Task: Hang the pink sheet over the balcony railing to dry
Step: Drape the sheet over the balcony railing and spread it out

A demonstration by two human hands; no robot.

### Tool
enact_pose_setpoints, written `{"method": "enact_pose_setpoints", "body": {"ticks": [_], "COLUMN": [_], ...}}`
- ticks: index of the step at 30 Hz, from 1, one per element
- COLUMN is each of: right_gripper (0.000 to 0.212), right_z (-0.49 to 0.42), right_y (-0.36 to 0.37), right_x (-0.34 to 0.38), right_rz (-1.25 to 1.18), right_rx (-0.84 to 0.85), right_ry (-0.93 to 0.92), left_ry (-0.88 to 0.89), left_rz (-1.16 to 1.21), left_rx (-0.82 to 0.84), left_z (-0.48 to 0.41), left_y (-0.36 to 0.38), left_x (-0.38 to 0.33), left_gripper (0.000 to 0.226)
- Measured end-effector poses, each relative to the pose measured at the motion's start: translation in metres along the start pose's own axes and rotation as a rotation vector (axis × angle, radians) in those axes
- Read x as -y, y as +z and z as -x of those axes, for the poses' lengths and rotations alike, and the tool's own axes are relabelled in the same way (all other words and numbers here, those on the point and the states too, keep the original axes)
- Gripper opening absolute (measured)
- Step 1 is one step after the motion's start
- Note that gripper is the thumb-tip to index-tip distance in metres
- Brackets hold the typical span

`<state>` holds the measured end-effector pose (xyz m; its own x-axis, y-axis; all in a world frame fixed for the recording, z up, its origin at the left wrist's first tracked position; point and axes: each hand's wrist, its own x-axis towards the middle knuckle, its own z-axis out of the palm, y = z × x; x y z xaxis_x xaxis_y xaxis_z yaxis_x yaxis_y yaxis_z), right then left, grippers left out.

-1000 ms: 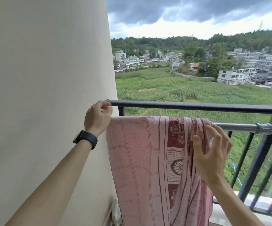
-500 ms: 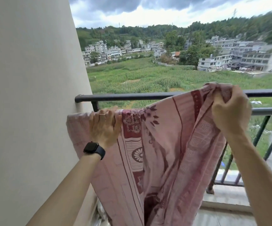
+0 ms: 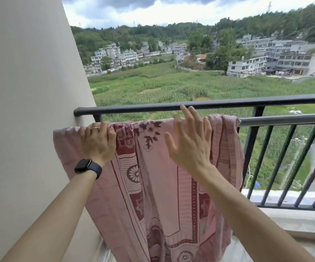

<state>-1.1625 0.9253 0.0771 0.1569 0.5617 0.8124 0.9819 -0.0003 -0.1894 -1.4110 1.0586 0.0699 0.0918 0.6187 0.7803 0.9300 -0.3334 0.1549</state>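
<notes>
The pink sheet [image 3: 158,186], patterned with dark red borders and flowers, hangs draped over the lower grey rail [image 3: 285,121] of the balcony railing and falls toward the floor. My left hand [image 3: 99,140], with a ring and a black watch on its wrist, grips the sheet's top edge against that rail near the wall. Its fingers curl over the cloth. My right hand [image 3: 189,144] hovers flat with fingers spread in front of the sheet's upper middle, holding nothing. The black top rail [image 3: 228,103] runs just above the fingertips.
A beige wall [image 3: 30,110] fills the left and meets the rail ends. Black vertical bars [image 3: 281,163] stand to the right of the sheet above a concrete ledge [image 3: 294,222]. Beyond lie a green field, white buildings and wooded hills.
My right hand let go of the bunched sheet edge it held up at the top rail; the sheet now lies spread over the lower rail. The left hand stays gripping on the rail.
</notes>
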Motion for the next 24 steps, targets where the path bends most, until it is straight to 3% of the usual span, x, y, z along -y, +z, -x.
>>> {"method": "enact_pose_setpoints", "body": {"ticks": [4,8,11,15,20,24], "right_gripper": [0.042,0.037,0.033,0.037,0.039,0.040], "right_z": [-0.022,-0.017,-0.011,-0.011,-0.022,-0.023], "right_y": [0.035,0.021,0.002,0.002,0.032,0.044], "right_x": [0.020,-0.050,-0.089,-0.043,0.054,0.053], "right_rz": [0.016,0.119,0.167,0.068,-0.005,0.027], "right_rx": [0.165,-0.064,-0.105,-0.061,0.116,0.127], "right_ry": [-0.054,-0.120,-0.018,0.171,-0.098,-0.144], "left_ry": [0.027,0.050,0.044,0.001,0.024,0.015], "left_rz": [-0.013,-0.010,-0.039,-0.031,-0.004,-0.019], "left_rx": [0.020,0.040,-0.042,-0.060,-0.004,0.015], "left_z": [-0.003,-0.007,-0.004,-0.002,-0.003,-0.003], "left_y": [-0.004,-0.003,-0.001,0.001,-0.005,-0.005], "left_x": [0.009,0.021,0.018,0.018,0.021,0.018], "left_gripper": [0.038,0.044,0.041,0.043,0.035,0.040]}}
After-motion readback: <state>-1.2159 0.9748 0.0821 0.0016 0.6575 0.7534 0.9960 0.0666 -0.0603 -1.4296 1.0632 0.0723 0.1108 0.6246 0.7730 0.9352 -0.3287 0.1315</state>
